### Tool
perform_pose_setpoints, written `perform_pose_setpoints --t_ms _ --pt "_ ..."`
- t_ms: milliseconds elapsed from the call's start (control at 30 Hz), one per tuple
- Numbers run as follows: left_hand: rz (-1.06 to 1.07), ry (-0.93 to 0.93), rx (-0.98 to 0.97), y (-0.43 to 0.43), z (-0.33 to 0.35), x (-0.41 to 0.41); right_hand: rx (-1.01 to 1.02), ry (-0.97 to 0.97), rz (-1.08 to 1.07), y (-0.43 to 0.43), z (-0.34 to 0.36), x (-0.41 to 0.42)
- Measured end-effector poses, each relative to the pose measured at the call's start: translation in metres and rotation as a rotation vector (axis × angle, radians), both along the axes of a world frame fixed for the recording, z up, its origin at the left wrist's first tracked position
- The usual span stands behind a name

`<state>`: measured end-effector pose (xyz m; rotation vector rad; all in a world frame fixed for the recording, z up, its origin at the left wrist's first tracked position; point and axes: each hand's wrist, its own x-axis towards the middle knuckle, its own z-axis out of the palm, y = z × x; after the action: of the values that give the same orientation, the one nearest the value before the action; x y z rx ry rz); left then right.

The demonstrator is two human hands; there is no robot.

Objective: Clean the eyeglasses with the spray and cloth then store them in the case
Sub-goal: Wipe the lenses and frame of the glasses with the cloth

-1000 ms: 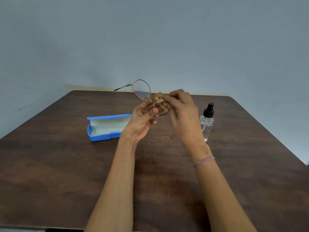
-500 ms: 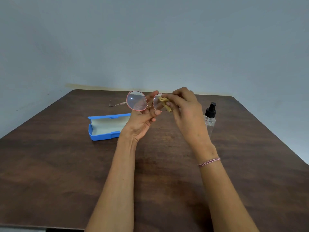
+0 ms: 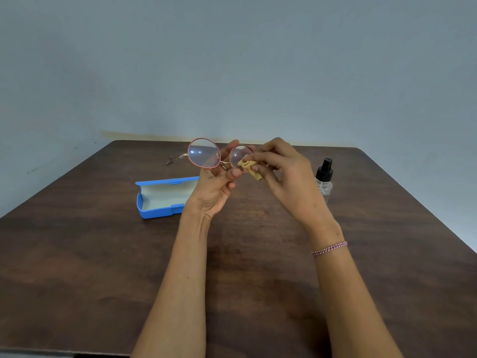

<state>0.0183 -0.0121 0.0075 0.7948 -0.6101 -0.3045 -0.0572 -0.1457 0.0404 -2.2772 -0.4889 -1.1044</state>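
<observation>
Round, thin red-rimmed eyeglasses [image 3: 206, 154]: pinched at the bridge by left hand [image 3: 215, 188]. Crumpled tan cloth [image 3: 251, 167]: pinched by right hand [image 3: 286, 174] against the right lens. Open blue case [image 3: 161, 196], pale lining: left of hands. Clear spray bottle [image 3: 324, 178], black nozzle: right.

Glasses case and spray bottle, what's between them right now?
In the head view, the left hand holding the eyeglasses and the right hand pinching the cloth, both above the tabletop.
</observation>
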Motion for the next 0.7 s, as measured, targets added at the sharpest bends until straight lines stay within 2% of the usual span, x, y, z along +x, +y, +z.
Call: perform_pose_setpoints --t_ms 133,367,533,700 --pt "-0.022 0.003 0.024 -0.001 0.002 -0.003 0.019 -0.056 -0.151 0.005 -0.002 0.002" --pt "-0.054 -0.038 0.052 -0.004 0.002 -0.008 -0.036 -0.082 -0.155 0.021 -0.004 0.001" --pt "-0.055 -0.042 0.060 -0.006 0.002 -0.005 0.018 -0.096 -0.298 0.014 -0.004 0.005" --pt "-0.059 -0.034 0.052 -0.006 0.000 -0.003 0.016 -0.097 -0.236 0.020 -0.005 0.004"
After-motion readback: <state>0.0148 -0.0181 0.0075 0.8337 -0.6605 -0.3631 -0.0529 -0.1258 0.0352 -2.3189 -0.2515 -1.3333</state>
